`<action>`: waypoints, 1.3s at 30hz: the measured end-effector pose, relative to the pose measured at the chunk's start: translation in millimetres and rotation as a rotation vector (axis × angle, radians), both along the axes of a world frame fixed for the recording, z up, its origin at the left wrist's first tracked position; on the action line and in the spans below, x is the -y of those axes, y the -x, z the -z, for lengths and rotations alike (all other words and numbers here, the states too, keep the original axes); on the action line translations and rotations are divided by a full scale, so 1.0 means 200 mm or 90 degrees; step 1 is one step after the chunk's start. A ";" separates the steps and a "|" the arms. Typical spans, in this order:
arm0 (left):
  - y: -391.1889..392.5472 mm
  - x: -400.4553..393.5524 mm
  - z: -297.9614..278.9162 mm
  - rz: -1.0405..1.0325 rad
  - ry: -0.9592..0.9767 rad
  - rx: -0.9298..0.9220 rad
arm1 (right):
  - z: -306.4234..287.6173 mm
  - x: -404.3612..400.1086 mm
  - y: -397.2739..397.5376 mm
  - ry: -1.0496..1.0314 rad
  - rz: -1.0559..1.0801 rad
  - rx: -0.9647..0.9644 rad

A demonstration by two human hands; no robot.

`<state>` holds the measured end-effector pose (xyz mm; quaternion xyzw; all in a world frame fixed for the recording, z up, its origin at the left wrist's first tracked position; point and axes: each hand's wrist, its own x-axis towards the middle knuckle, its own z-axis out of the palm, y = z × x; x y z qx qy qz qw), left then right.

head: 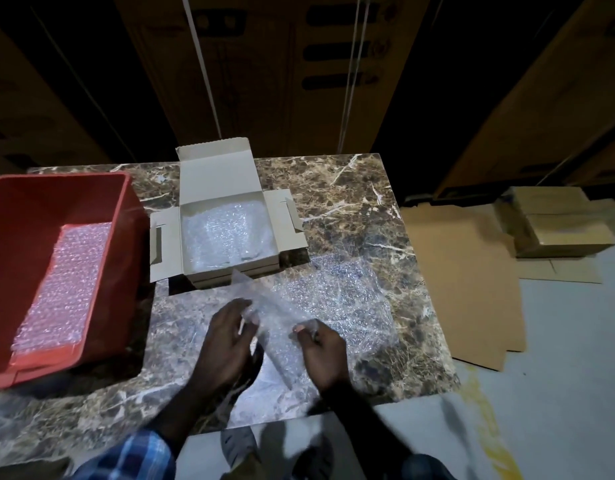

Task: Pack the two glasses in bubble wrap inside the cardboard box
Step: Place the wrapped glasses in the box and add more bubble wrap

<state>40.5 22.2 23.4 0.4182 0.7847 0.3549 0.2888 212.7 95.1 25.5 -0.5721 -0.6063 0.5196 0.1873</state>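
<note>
Pinching crinkly clear bubble wrap sheet [320, 299]: left hand [226, 337], right hand [321, 351], apparently; grips blurred.

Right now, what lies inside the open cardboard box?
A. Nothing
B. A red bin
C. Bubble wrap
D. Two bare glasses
C: bubble wrap fills the floor of the box; whether glasses sit under it cannot be told.
</note>
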 end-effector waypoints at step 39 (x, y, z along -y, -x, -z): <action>-0.18 -0.29 0.26 0.515 0.076 -0.462 | 0.29 -0.26 -0.43 -0.329 -0.143 0.482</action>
